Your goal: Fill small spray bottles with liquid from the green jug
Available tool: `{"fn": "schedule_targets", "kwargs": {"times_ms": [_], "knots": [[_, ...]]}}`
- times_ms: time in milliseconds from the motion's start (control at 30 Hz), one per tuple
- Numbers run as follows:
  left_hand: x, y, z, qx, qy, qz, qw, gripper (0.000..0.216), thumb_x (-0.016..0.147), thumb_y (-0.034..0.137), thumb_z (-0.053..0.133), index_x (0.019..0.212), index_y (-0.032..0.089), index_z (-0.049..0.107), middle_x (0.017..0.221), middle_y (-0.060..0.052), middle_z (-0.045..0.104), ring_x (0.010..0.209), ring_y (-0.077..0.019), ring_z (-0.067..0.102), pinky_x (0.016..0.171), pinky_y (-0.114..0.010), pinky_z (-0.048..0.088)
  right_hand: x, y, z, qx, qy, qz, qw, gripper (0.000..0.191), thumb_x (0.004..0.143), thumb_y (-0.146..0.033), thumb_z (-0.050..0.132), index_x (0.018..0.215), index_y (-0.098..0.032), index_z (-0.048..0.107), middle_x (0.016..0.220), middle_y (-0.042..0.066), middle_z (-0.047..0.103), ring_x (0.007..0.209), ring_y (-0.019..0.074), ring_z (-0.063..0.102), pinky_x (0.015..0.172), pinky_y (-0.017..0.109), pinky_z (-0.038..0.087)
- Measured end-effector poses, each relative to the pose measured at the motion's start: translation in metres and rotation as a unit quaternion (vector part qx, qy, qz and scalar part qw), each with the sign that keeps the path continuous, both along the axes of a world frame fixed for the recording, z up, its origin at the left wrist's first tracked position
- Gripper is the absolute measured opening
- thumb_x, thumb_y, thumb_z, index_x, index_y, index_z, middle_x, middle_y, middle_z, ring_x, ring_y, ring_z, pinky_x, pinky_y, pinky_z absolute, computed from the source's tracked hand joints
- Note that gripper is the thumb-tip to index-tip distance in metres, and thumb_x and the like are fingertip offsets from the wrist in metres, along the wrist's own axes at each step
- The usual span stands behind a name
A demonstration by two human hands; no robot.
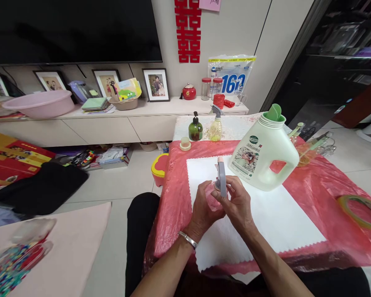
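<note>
Over the white cloth, my left hand is wrapped round a small pink see-through spray bottle. My right hand closes on the bottle's grey spray head, with the thumb in front of it. The nozzle end points away from me. Just beyond my right hand stands a large pale green detergent jug, its mouth uncovered and a green scoop-like piece sitting in it. A pale cap lies near the table's left edge.
At the back of the red-covered table stand a green pump bottle and a clear spray bottle with yellowish liquid. A roll of tape lies at the right. Beyond are a low cabinet and a yellow-and-red stool.
</note>
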State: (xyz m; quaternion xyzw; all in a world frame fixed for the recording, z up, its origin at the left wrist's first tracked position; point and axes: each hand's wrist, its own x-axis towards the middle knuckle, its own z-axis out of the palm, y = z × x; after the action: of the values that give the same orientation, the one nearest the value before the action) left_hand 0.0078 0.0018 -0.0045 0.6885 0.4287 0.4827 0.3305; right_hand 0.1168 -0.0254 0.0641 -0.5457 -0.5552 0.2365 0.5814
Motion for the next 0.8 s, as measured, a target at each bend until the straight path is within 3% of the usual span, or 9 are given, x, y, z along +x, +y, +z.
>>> {"fn": "schedule_targets", "kwargs": {"times_ms": [233, 400, 567, 800], "knots": [[-0.005, -0.001, -0.004, -0.020, -0.040, -0.026, 0.999, 0.106, 0.054, 0.043, 0.091, 0.139, 0.018, 0.031, 0.140, -0.018, 0.050, 0.131, -0.0348, 0.054, 0.110, -0.053, 0.047, 0.008, 0.000, 0.010, 0.005, -0.029, -0.007, 1.000, 0.022, 0.086, -0.041, 0.072, 0.100, -0.024, 0.069, 0.102, 0.004, 0.062, 0.097, 0.0186, 0.058, 0.083, 0.033, 0.049], [-0.010, -0.002, 0.000, -0.054, -0.029, -0.066, 0.996, 0.112, 0.053, 0.044, 0.093, 0.142, 0.018, 0.030, 0.147, -0.020, 0.045, 0.140, -0.0373, 0.045, 0.117, -0.058, 0.038, 0.026, -0.003, 0.023, 0.000, -0.007, -0.003, 1.000, 0.022, 0.090, -0.040, 0.068, 0.103, -0.023, 0.068, 0.112, 0.004, 0.064, 0.104, 0.0197, 0.059, 0.093, 0.034, 0.047], [-0.011, -0.002, 0.004, -0.073, 0.021, -0.080, 0.994, 0.108, 0.055, 0.042, 0.092, 0.142, 0.018, 0.033, 0.146, -0.020, 0.047, 0.137, -0.0376, 0.048, 0.115, -0.059, 0.040, 0.041, 0.000, 0.020, -0.019, 0.054, 0.049, 0.997, 0.030, 0.093, -0.041, 0.064, 0.117, -0.023, 0.064, 0.119, 0.006, 0.065, 0.111, 0.0222, 0.061, 0.098, 0.039, 0.050], [-0.007, 0.000, 0.012, -0.004, 0.085, -0.098, 0.992, 0.085, 0.065, 0.037, 0.084, 0.138, 0.020, 0.045, 0.137, -0.016, 0.058, 0.127, -0.0366, 0.057, 0.107, -0.057, 0.046, 0.041, -0.003, 0.015, -0.037, 0.080, 0.127, 0.988, 0.036, 0.098, -0.043, 0.054, 0.129, -0.025, 0.059, 0.134, 0.007, 0.058, 0.125, 0.0250, 0.055, 0.108, 0.046, 0.047]]}}
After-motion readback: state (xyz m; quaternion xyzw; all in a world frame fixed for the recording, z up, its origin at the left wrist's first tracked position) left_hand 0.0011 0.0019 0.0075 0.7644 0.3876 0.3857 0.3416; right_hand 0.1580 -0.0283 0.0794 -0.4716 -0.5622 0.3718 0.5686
